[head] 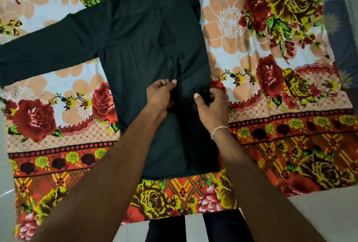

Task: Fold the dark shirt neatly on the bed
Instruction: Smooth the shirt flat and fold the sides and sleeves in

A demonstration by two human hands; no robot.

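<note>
Dark green-black cloth shirt (147,51) spread flat on the floral red, yellow and peach bedsheet (271,67), one sleeve stretched out leftward, with left hand (160,94) and right hand (212,106) close together mid-shirt, each pinching a bunched fold of its fabric.

Pale floor tiles (319,208), wrist thread (218,130).
</note>
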